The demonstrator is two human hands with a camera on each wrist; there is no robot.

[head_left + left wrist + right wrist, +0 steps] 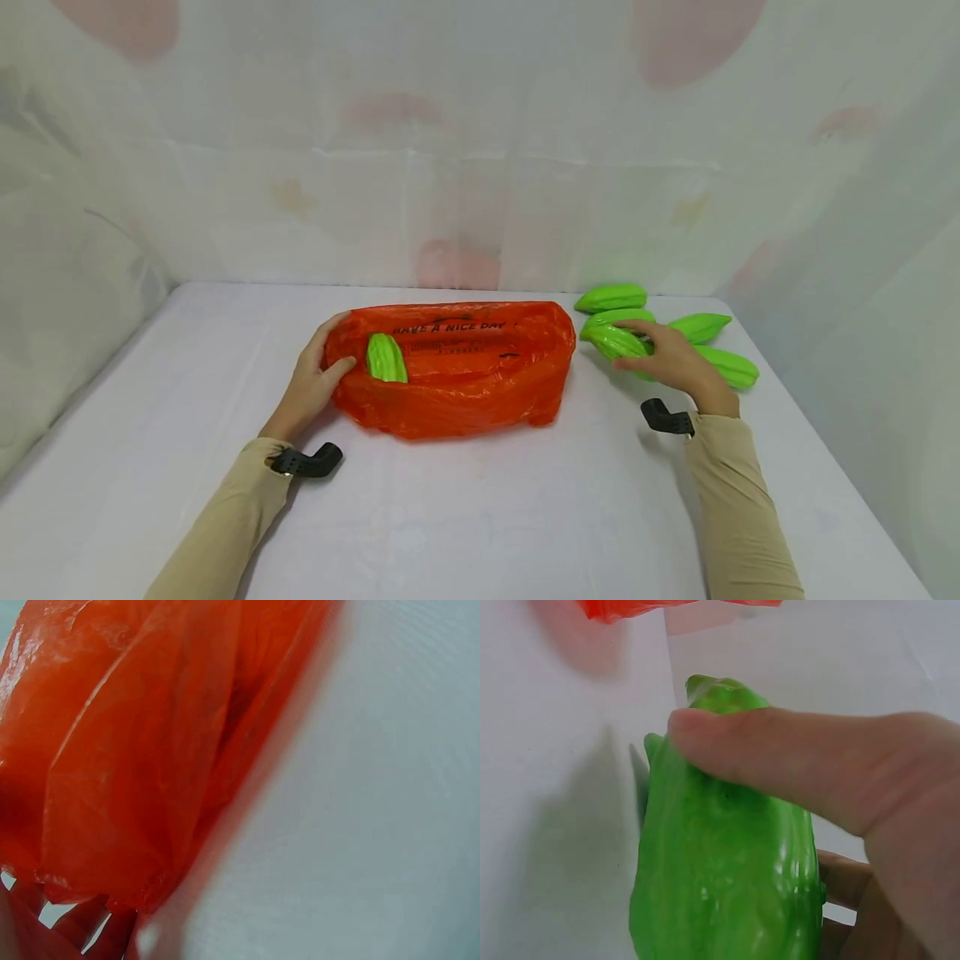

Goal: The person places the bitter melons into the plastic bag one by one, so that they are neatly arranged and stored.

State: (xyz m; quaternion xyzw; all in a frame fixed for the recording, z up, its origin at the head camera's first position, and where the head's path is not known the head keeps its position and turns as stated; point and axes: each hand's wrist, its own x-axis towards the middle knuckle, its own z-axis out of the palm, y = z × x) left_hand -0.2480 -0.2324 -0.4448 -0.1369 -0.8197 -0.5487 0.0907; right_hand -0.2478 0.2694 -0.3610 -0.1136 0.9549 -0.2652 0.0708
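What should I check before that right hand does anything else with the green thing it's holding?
1. Red bag open: ok, its mouth gapes.
2. Left hand steadying the bag: ok, it holds the left end.
3. Right hand gripping a green vegetable: ok.
4. Held vegetable over the bag: not ok, it is right of it.
5. Held vegetable clear of the other green vegetables: cannot tell, they overlap in the head view.

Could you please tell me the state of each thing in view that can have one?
Red bag, open, held at its left end.
Green vegetable in the bag, partly hidden.
Held green vegetable, gripped, its tip uncovered.
Other green vegetables, lying on the white table.
Left hand, holding the bag's edge.
Right hand, holding a green vegetable.
Sleeves, pulled down.
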